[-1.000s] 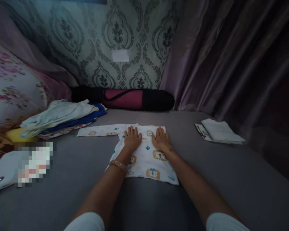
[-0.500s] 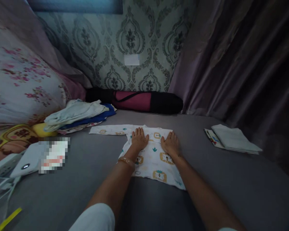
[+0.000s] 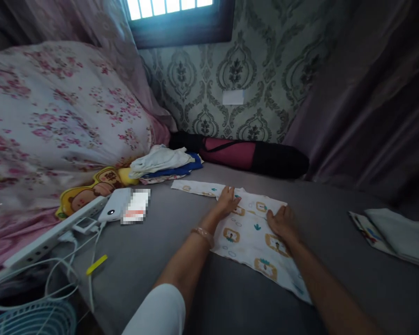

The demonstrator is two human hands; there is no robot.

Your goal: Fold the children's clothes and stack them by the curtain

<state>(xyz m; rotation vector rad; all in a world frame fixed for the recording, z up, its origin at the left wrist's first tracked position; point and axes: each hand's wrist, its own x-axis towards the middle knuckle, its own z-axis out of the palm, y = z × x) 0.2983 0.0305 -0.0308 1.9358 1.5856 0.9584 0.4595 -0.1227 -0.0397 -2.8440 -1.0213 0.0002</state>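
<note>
A small white long-sleeved shirt (image 3: 246, 235) printed with lions and green leaves lies spread on the grey bed sheet. One sleeve (image 3: 192, 187) stretches out to the left; the other does not show. My left hand (image 3: 228, 202), with a bangle on its wrist, rests on the shirt where that sleeve joins, fingers slightly bent and thumb apart. At the right side edge is my right hand (image 3: 282, 223), its thumb over the cloth and its fingers loosely bent by the edge. The right fingertips are partly hidden.
A clothes pile (image 3: 164, 160) lies far left, with folded cloths (image 3: 398, 232) at right. A long black and maroon bag (image 3: 230, 152) lies along the wall. At left are a power strip (image 3: 56, 232), cables, a white device (image 3: 115, 204) and a blue basket (image 3: 38, 318).
The view has turned left, bringing the window and basket into sight. My hands, which lay flat on the shirt, now have more bent fingers, the right at the shirt's edge.
</note>
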